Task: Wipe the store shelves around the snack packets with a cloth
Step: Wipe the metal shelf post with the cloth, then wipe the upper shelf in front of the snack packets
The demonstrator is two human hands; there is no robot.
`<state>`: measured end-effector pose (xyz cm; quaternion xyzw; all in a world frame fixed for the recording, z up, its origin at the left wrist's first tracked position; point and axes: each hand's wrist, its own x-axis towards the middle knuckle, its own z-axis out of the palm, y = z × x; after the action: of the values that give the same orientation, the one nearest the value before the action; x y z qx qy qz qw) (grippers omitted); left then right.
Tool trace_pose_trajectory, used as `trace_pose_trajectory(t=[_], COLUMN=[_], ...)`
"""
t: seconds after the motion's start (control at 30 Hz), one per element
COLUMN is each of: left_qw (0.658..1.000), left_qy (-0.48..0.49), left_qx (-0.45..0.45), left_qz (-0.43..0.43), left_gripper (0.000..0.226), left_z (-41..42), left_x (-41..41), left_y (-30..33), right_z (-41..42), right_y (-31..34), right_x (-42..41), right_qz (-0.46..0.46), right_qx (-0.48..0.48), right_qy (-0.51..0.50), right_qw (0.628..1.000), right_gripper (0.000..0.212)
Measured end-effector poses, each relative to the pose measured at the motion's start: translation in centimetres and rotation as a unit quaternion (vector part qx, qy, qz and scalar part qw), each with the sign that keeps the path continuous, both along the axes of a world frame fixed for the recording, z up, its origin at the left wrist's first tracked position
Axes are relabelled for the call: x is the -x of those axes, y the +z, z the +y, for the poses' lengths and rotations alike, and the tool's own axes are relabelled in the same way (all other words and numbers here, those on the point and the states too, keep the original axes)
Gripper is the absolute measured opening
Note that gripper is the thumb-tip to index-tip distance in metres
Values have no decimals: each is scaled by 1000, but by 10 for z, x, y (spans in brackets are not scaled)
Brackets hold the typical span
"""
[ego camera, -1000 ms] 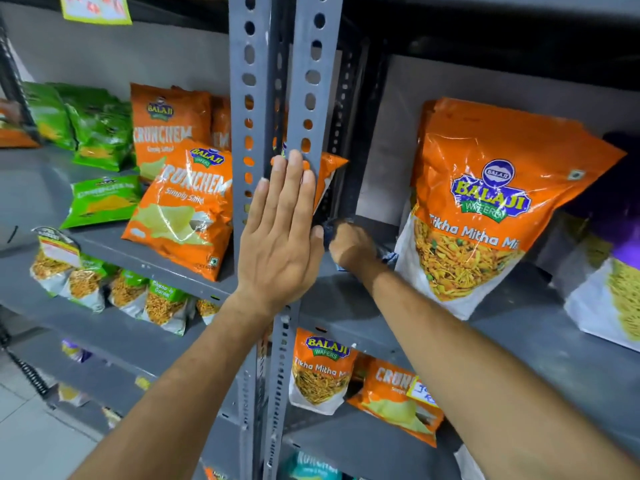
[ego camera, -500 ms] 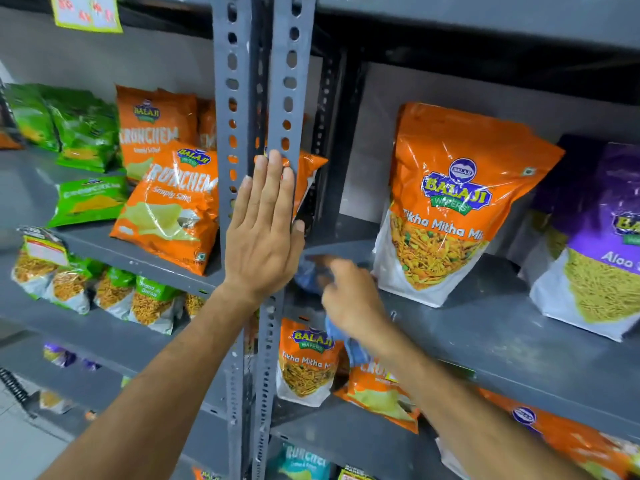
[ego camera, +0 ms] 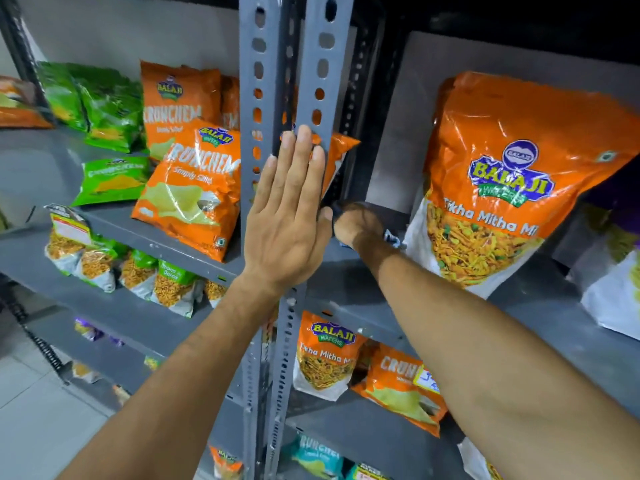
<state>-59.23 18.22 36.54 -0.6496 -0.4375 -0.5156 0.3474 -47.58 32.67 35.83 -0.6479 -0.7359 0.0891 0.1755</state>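
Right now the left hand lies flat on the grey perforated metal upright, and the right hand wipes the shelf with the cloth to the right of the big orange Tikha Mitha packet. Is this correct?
Not quite. In the head view the right hand with the blue cloth is to the left of the big orange Tikha Mitha packet, in the back corner. The left hand does lie flat on the grey perforated metal upright.

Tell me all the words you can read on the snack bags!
"BALAJI WAFERS", "Tikha Mitha Mi", cut off: big orange bag
"BALAJI WAFERS", "Tikha Mitha M": small bag below
"BALAJI WAFERS", "CRUNCHEM", "Simply Salted": leaning chips bag
"BALAJI", "CRUNCHEM": chips bag behind
Green bags, price tags: too blurred.
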Motion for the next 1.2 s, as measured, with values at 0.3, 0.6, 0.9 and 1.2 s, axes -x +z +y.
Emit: trace_pose_trajectory(t=[0.3, 0.6, 0.9, 1.2], left_qw=[999, 983, 886, 853], left_qy=[26, 11, 16, 77], left_qx=[18, 113, 462, 512], left_qz=[-9, 144, 43, 75], left_gripper=[70, 61, 102, 118], left_z=[-8, -40, -53, -54], left_x=[-4, -38, -104, -115], left_y=[1, -37, -65, -62], right_z=[-145, -206, -225, -229], right_y=[8, -8, -12, -26], right_x=[-19, -109, -205, -280], right_qz=[-57, -60, -25, 40], right_qx=[-51, -106, -103, -122], right_qy=[160, 216, 167, 119], right_qw=[984, 969, 980, 984], right_gripper=[34, 58, 51, 55])
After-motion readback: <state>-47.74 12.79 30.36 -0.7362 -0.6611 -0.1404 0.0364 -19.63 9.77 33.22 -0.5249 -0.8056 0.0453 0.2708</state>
